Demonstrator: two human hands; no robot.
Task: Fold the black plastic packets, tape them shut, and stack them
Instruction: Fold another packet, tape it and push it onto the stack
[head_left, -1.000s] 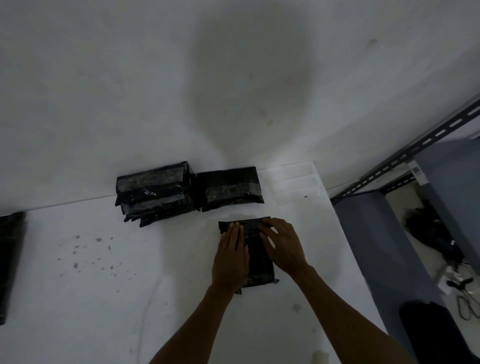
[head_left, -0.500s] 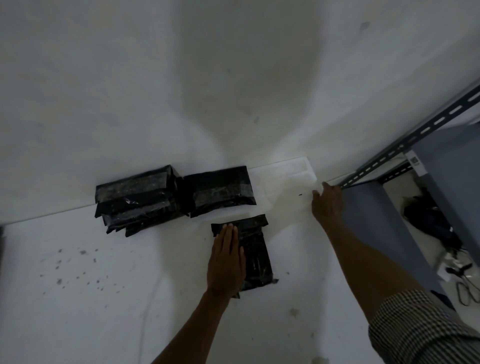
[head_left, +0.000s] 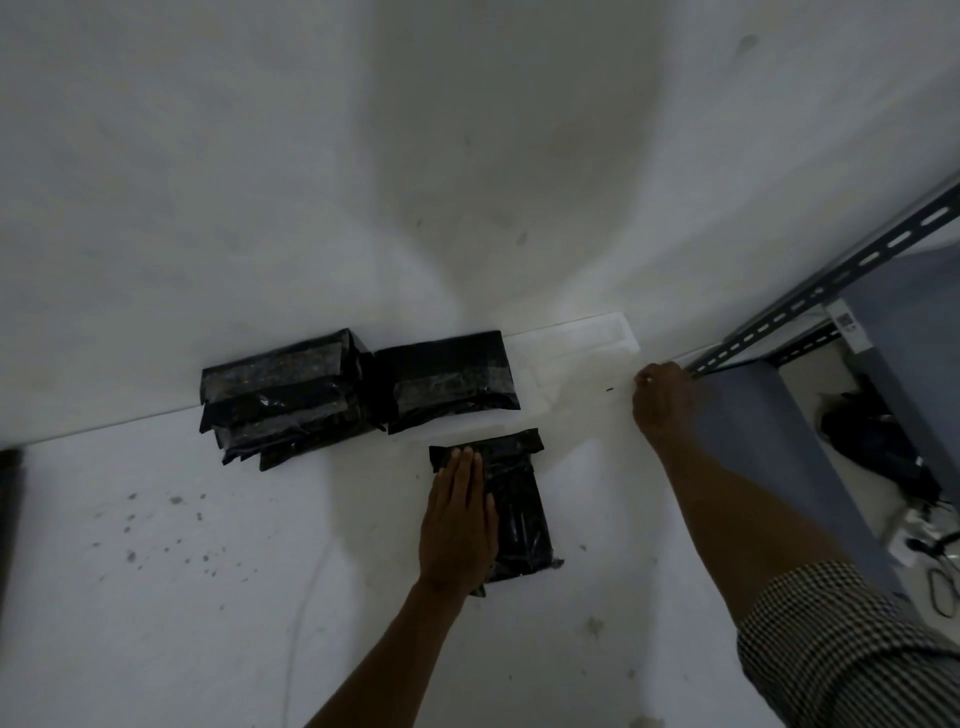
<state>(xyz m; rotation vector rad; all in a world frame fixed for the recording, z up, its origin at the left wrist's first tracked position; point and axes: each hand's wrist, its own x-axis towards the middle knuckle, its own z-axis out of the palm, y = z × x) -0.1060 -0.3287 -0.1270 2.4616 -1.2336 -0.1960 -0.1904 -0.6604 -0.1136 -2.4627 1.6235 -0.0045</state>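
A folded black plastic packet (head_left: 519, 509) lies on the white table, its top edge turned over. My left hand (head_left: 458, 519) presses flat on its left half with straight fingers. My right hand (head_left: 662, 400) is at the table's far right edge, fingers curled downward over the edge; what they touch is hidden. A stack of taped black packets (head_left: 280, 397) sits by the wall, with a single taped packet (head_left: 449, 379) beside it on the right.
Clear tape strips (head_left: 576, 345) seem to lie stuck on the table's back right corner. A grey metal shelf frame (head_left: 810, 296) stands right of the table, with dark items on the floor below. Another black object (head_left: 10, 499) shows at the left edge.
My right hand left the packet and reached to the table's far right edge, where it has stayed. My left hand has kept pressing the packet.
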